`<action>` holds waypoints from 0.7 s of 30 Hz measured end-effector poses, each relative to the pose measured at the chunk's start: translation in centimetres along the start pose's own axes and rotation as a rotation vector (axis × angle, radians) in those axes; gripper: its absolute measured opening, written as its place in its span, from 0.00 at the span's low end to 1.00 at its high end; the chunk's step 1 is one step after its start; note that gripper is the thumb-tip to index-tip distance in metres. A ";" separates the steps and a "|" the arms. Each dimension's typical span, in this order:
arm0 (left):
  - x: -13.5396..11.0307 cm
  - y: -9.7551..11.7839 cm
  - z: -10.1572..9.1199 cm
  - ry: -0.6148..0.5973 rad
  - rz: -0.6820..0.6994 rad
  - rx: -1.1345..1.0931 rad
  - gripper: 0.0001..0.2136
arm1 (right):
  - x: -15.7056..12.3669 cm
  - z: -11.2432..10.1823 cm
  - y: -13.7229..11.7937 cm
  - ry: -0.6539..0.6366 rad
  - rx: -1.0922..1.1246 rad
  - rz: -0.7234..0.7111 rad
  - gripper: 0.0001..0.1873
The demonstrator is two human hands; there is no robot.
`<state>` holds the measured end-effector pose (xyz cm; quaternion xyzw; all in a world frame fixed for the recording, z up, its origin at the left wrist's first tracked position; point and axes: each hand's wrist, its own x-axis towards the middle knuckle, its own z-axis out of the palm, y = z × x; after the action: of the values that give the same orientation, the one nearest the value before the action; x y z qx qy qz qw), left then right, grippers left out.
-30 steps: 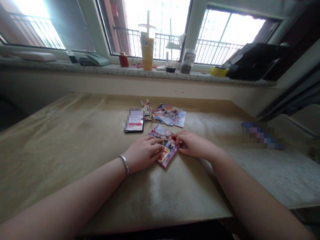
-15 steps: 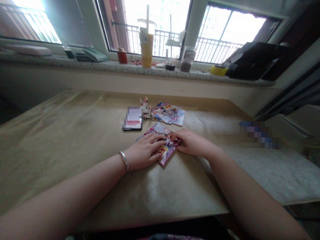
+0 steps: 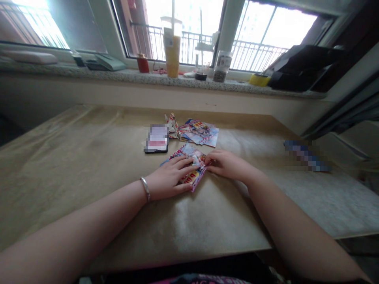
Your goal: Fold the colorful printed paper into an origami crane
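A colourful printed paper sheet (image 3: 186,150) lies on the table in front of me, turned cornerwise. My left hand (image 3: 171,176), with a silver bangle at the wrist, rests flat on the paper, fingers spread and pressing it down. At the paper's right edge, the fingertips of my right hand (image 3: 223,163) are pinched together on the border. A narrow strip along that edge looks folded over. The fingers hide part of the print, and whether the sheet has more than one layer I cannot tell.
Behind the paper are a phone (image 3: 157,138), a folded paper piece (image 3: 173,125) and a pile of similar printed sheets (image 3: 204,134). A blurred blue item (image 3: 306,156) lies at the right. A tall drink cup (image 3: 172,51) and jars stand on the windowsill (image 3: 130,77).
My right hand has shifted slightly at the paper's right edge, and the edge strip now lies flatter and narrower. My left hand stays on the paper with its thumb stretched further toward the near corner.
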<state>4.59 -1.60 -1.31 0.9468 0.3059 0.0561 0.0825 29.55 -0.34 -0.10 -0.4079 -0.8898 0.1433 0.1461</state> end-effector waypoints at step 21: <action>0.1 0.1 0.1 0.065 0.085 0.052 0.21 | 0.3 0.8 -0.3 0.109 -0.005 0.155 0.06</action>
<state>4.76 -1.64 -1.35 0.9584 0.2694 0.0823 0.0453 28.83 -0.44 -0.70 -0.4833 -0.8466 0.1296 0.1816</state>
